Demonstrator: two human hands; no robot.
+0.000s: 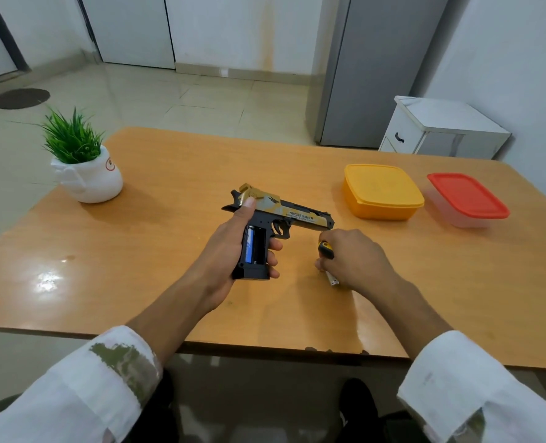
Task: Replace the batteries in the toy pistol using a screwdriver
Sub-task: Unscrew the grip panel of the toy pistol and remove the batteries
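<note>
The black and gold toy pistol (292, 214) is held above the wooden table (169, 174), barrel pointing right. My left hand (230, 247) is wrapped around its grip. The grip's battery compartment is uncovered and a blue battery (249, 246) sits in its left slot; the slot beside it looks dark. My right hand (354, 259) rests on the table just right of the grip, closed around a screwdriver with a black and yellow handle (326, 249). A small silvery object (333, 279) pokes out from under that hand; I cannot tell what it is.
A yellow lidded box (381, 191) and a clear box with a red lid (468, 198) stand at the right. A green plant in a white pot (86, 169) stands at the far left. A white cabinet (441, 129) is behind the table.
</note>
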